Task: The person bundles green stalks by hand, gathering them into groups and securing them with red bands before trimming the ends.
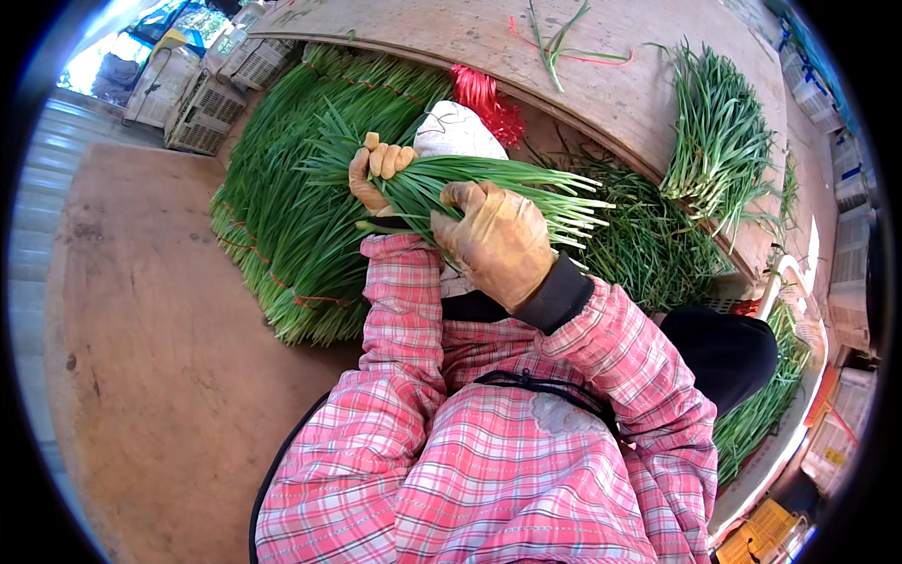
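Tan work gloves cover both hands. My left hand (381, 174) is closed round a bunch of garlic chives (512, 176), held crosswise above my lap with leaf tips to the left and pale stem ends to the right. My right hand (498, 242), its fingers curled, grips the near side of the bunch toward its stem end; part of that grip is hidden. A large stack of tied chives (301, 179) lies to the left, bound with red ties. Behind the held bunch is a white cloth-like thing (458, 132).
Red tie strands (484, 103) hang at the wooden board's edge (620, 141). A pile of chives (719, 136) and loose leaves (554, 47) lie on that board. Loose greens (648, 249) lie below it. A white tub (816, 376) with chives stands right; plastic crates (207, 108) stand far left.
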Tool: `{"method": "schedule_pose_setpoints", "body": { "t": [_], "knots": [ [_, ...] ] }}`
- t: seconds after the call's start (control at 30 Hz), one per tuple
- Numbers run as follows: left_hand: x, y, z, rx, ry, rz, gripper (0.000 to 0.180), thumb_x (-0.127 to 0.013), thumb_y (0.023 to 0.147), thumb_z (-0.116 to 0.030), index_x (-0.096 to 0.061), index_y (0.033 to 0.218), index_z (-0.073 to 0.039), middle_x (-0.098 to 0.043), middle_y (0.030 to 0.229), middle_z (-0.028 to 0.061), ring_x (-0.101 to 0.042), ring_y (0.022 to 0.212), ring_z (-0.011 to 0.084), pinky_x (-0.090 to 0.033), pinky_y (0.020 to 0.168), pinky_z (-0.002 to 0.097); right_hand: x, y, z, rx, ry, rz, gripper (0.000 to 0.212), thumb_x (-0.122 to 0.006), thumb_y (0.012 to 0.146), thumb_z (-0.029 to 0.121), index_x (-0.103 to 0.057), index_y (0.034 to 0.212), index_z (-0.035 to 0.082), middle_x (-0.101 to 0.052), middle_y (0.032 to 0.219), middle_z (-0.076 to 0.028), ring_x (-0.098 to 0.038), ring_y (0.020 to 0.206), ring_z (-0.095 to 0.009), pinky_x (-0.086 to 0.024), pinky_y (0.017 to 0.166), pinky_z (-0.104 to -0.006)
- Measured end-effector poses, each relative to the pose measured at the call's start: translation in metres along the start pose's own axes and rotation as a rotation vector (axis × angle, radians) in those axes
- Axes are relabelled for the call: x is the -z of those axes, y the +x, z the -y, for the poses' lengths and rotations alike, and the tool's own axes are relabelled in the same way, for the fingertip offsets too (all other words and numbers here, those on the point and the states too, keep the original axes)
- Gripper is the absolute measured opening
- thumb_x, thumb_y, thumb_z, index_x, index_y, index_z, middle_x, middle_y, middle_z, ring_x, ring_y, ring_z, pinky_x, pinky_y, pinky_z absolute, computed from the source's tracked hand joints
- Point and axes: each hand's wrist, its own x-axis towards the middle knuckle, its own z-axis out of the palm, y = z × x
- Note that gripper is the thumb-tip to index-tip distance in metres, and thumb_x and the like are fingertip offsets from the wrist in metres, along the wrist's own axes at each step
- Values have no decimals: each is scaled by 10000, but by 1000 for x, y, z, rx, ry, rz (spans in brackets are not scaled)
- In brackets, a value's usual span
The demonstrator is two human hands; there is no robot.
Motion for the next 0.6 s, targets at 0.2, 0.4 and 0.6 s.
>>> {"method": "schedule_pose_setpoints", "body": {
  "t": [0.2,0.4,0.6],
  "knots": [
    [0,-3,-6,1,-13,-44,163,-436,851,-127,-428,689,-113,-352,509,-91,-318,494,43,-304,578,229,27,-27,-12,154,795,-319,125,-641,755,84,-619,876,60,-636,852,-86,-604,715,-273,-487,630,-346],
    [7,-6,-11,3,-41,-80,183,-452,837,-97,-422,658,-121,-340,492,-89,-302,471,39,-308,590,220,75,-63,-36,-290,1244,-456,272,-608,831,29,-556,1098,22,-625,972,-108,-554,766,-123,-469,691,-253],
    [6,-4,-8,25,-133,-65,157,-423,844,-84,-455,691,-102,-340,480,-102,-306,455,33,-321,599,212,60,-93,-76,-439,937,-414,173,-555,837,-36,-632,990,-11,-617,932,-81,-557,835,-144,-455,754,-253]
  ]
}}
